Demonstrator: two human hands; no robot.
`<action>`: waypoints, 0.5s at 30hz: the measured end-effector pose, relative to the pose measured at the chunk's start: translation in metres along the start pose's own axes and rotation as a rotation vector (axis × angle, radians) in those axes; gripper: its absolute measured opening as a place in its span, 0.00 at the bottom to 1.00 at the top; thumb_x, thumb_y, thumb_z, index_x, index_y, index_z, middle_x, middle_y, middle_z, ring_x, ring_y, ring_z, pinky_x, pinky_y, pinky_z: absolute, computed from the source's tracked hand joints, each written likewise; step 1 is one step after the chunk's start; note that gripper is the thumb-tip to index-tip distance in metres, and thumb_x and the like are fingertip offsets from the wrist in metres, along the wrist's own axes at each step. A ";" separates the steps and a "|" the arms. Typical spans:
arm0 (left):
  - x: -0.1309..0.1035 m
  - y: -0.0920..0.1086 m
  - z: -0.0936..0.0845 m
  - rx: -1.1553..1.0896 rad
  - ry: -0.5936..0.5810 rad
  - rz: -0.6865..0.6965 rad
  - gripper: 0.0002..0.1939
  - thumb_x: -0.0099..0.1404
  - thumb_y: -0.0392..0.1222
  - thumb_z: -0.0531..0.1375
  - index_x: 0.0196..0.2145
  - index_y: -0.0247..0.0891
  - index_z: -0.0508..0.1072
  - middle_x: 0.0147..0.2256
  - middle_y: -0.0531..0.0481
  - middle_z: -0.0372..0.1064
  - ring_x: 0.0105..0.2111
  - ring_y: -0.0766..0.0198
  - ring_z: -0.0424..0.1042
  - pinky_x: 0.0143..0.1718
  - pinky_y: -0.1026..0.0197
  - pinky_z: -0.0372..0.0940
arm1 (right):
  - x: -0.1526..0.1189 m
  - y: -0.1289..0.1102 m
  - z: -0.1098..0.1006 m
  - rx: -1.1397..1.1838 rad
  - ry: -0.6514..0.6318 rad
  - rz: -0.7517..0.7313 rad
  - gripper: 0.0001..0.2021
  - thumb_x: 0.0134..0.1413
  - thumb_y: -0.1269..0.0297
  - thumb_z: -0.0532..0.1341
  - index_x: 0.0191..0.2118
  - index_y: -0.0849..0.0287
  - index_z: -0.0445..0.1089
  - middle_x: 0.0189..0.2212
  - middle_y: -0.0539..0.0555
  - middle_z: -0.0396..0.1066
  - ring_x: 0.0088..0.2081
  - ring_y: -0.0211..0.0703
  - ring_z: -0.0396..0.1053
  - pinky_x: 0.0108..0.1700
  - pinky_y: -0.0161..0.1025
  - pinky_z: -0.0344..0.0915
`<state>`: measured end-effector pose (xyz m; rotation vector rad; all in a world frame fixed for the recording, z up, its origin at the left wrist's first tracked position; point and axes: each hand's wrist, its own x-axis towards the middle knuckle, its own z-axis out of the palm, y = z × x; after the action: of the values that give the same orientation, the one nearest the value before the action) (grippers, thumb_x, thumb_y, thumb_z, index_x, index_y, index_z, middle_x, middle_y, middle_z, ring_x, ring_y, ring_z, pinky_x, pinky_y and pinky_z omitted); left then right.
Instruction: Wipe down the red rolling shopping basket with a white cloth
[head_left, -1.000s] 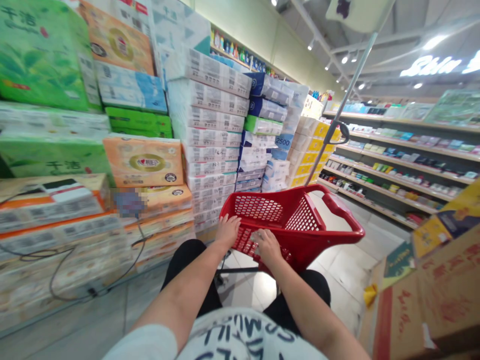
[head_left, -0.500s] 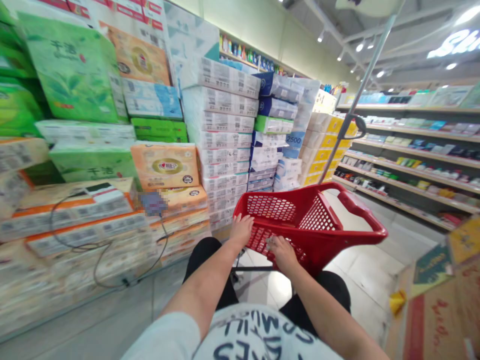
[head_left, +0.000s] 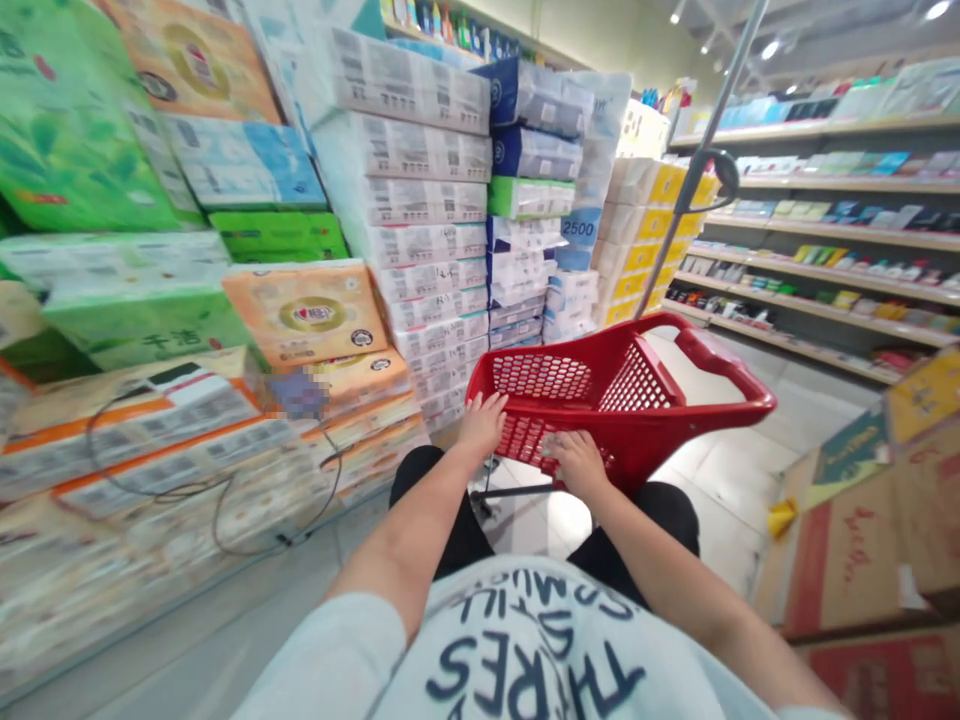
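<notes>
A red shopping cart (head_left: 637, 425) with a perforated basket stands in front of me, its handle to the right. My left hand (head_left: 484, 422) rests on the near left corner of the basket, its fingers a little apart and holding nothing. Beside the basket's near side is my right hand (head_left: 579, 462), its fingers closed on a small, crumpled, greyish thing (head_left: 553, 445) that is too small to name. The inside of the basket shows only in part.
Stacked tissue packs (head_left: 427, 180) rise at the left and behind the cart. A loose cable (head_left: 217, 515) hangs over the low packs (head_left: 161, 430). Cardboard boxes (head_left: 847, 560) stand at the right. Farther back are stocked shelves (head_left: 825, 225) and a grey pole (head_left: 675, 220).
The view has tilted down and shifted, so the cart and stacks sit higher in the picture. Both hands keep nearly the same places at the basket.
</notes>
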<state>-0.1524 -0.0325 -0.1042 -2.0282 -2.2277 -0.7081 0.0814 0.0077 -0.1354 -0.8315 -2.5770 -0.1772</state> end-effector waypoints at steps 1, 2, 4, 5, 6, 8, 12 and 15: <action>-0.001 -0.003 -0.004 -0.008 -0.019 0.024 0.25 0.72 0.40 0.47 0.64 0.36 0.56 0.63 0.43 0.55 0.65 0.48 0.47 0.64 0.40 0.45 | -0.003 0.003 -0.004 0.027 -0.002 0.031 0.15 0.52 0.72 0.60 0.46 0.55 0.74 0.47 0.58 0.72 0.47 0.49 0.65 0.51 0.47 0.58; -0.005 -0.007 -0.009 -0.017 -0.036 0.041 0.26 0.72 0.41 0.47 0.66 0.37 0.51 0.64 0.44 0.52 0.65 0.49 0.46 0.64 0.43 0.46 | -0.008 0.006 -0.009 0.062 0.010 0.061 0.17 0.51 0.72 0.60 0.48 0.56 0.73 0.48 0.58 0.71 0.48 0.50 0.65 0.52 0.48 0.58; -0.025 -0.021 -0.019 -0.017 -0.053 0.059 0.29 0.72 0.42 0.48 0.67 0.34 0.46 0.67 0.43 0.45 0.67 0.50 0.41 0.65 0.43 0.44 | -0.021 0.017 -0.022 0.149 0.081 0.121 0.19 0.52 0.72 0.57 0.50 0.56 0.72 0.50 0.57 0.70 0.50 0.49 0.65 0.53 0.47 0.60; -0.043 -0.030 -0.024 -0.009 -0.049 0.053 0.30 0.72 0.43 0.48 0.67 0.35 0.45 0.67 0.43 0.42 0.67 0.50 0.38 0.65 0.41 0.40 | -0.031 0.023 -0.029 0.203 0.133 0.144 0.19 0.53 0.72 0.56 0.51 0.56 0.71 0.50 0.57 0.70 0.50 0.48 0.65 0.54 0.46 0.60; -0.066 -0.040 -0.027 0.021 -0.017 0.038 0.29 0.72 0.45 0.47 0.67 0.37 0.46 0.67 0.44 0.41 0.67 0.50 0.37 0.65 0.40 0.38 | -0.044 0.030 -0.035 0.263 0.186 0.176 0.20 0.55 0.70 0.55 0.53 0.56 0.70 0.50 0.57 0.69 0.51 0.47 0.65 0.55 0.45 0.61; -0.126 -0.060 -0.029 0.043 0.035 -0.104 0.28 0.72 0.49 0.44 0.67 0.42 0.48 0.67 0.45 0.42 0.67 0.51 0.38 0.65 0.38 0.38 | -0.079 0.041 -0.044 0.359 0.316 0.357 0.21 0.57 0.64 0.55 0.56 0.56 0.65 0.52 0.58 0.67 0.53 0.47 0.64 0.56 0.45 0.61; -0.258 -0.088 -0.007 -0.057 -0.034 -0.523 0.34 0.69 0.58 0.43 0.67 0.41 0.45 0.68 0.44 0.41 0.67 0.53 0.41 0.65 0.46 0.48 | -0.181 0.043 -0.037 0.303 0.475 1.211 0.25 0.57 0.51 0.51 0.56 0.61 0.63 0.46 0.61 0.70 0.47 0.53 0.69 0.50 0.50 0.65; -0.312 -0.099 0.016 -0.215 -0.256 -0.790 0.36 0.66 0.63 0.45 0.67 0.50 0.42 0.66 0.53 0.49 0.64 0.60 0.53 0.62 0.56 0.57 | -0.252 0.023 -0.020 0.183 0.211 1.699 0.29 0.60 0.53 0.39 0.57 0.66 0.60 0.43 0.71 0.69 0.46 0.62 0.69 0.42 0.57 0.67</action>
<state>-0.1987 -0.3218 -0.2519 -1.2948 -3.2603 -0.7768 0.2856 -0.1119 -0.2267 -2.3046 -0.9738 0.4373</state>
